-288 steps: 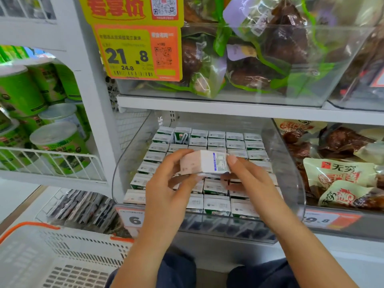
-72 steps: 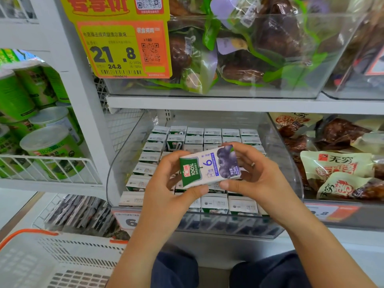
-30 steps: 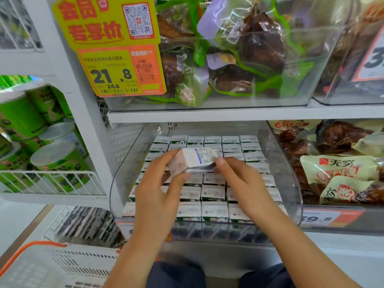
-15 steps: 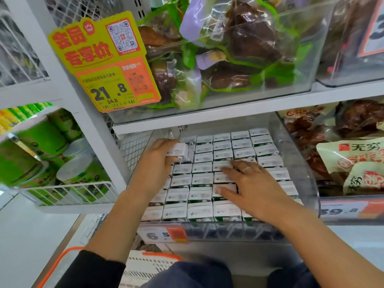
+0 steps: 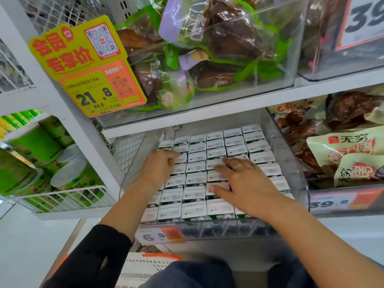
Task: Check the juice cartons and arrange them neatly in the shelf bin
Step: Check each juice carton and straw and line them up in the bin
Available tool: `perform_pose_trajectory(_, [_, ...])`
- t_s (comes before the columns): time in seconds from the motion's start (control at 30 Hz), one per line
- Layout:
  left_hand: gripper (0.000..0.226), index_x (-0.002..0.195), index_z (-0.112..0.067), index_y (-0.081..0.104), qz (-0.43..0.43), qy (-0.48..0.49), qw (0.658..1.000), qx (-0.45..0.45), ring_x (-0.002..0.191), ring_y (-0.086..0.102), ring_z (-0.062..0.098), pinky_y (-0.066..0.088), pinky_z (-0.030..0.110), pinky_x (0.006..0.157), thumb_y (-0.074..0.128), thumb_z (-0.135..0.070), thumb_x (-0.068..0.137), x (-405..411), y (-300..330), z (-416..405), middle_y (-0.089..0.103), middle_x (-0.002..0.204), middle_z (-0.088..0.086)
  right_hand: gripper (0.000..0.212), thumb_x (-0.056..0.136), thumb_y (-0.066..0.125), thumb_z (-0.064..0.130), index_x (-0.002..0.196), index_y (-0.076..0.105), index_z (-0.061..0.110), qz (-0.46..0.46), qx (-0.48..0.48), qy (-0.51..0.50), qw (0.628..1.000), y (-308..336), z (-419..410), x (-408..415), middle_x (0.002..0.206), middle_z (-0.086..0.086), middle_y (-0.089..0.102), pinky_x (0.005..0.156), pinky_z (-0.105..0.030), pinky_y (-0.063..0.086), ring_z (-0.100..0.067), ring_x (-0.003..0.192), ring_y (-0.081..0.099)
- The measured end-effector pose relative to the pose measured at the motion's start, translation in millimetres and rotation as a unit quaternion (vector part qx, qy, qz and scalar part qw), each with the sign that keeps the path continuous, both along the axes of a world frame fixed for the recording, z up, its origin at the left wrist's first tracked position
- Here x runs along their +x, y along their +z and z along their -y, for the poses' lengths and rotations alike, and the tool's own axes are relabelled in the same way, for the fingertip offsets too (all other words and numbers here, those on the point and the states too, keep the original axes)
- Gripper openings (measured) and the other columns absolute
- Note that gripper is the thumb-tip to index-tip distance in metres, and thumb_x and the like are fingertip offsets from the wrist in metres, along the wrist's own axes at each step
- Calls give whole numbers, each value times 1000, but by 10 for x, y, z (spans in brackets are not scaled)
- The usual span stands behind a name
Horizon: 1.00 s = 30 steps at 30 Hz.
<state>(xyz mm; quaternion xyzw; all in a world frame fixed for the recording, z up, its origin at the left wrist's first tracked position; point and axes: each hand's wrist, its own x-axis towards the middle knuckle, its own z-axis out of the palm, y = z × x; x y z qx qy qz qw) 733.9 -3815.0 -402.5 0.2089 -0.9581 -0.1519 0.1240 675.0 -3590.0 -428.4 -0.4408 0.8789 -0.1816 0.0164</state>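
Note:
Rows of small white-topped juice cartons (image 5: 216, 152) stand upright and fill a clear plastic shelf bin (image 5: 291, 163). My left hand (image 5: 159, 166) reaches into the bin's left side. Its fingers lie across the top of a carton (image 5: 181, 160) set in the left columns; the thumb is hidden. My right hand (image 5: 245, 183), with a ring on one finger, rests flat with spread fingers on the tops of the middle cartons. Neither hand lifts a carton.
A 6.5 price tag (image 5: 160, 235) hangs on the bin's front. Green tubs (image 5: 68, 177) fill a wire rack on the left. Bagged snacks (image 5: 342, 154) lie in the right bin, more bags (image 5: 218, 48) in the bin above, behind a yellow 21.8 sign (image 5: 91, 69). A white basket (image 5: 143, 267) sits below.
The carton that both hands held and turned now stands in the bin's left rows. My left hand came down onto it; my right hand stays flat on the cartons. The view tilted upward.

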Motion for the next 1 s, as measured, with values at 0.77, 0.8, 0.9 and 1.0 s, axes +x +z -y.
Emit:
perform_pose_trajectory(0.77, [36, 135, -14, 45, 147, -69, 984, -68, 113, 51, 22, 38, 24, 84, 50, -15, 99, 147, 373, 14, 47, 137, 9, 67, 90, 28, 66, 147, 27, 31, -6, -9, -5, 1000, -11, 15, -2, 156, -1, 23, 117, -33, 6, -18, 143, 18])
perform_pose_trajectory(0.8, [35, 134, -14, 44, 113, -61, 990, -56, 104, 53, 20, 38, 25, 79, 48, -13, 99, 196, 392, -14, 50, 134, 10, 67, 90, 28, 66, 147, 27, 31, -8, -8, -5, 1000, -16, 14, -2, 157, 0, 23, 117, -33, 7, -18, 143, 18])
perform_pose_trajectory(0.9, [35, 134, -14, 45, -42, -58, 996, -44, 96, 48, 15, 34, 25, 75, 48, -12, 99, 340, 387, -168, 49, 129, 9, 65, 91, 31, 65, 146, 31, 31, -9, -16, -11, 1000, -10, 11, 4, 155, 1, 26, 116, -32, 10, -17, 142, 21])
perform_pose_trajectory(1.0, [31, 129, -19, 52, -198, -49, 978, 41, 100, 54, 14, 41, 25, 80, 50, -19, 98, 465, 336, -421, 55, 120, 1, 58, 91, 38, 59, 140, 43, 27, 12, -92, -21, 995, 61, 14, 29, 140, 2, 48, 106, -28, 30, -17, 129, 41])
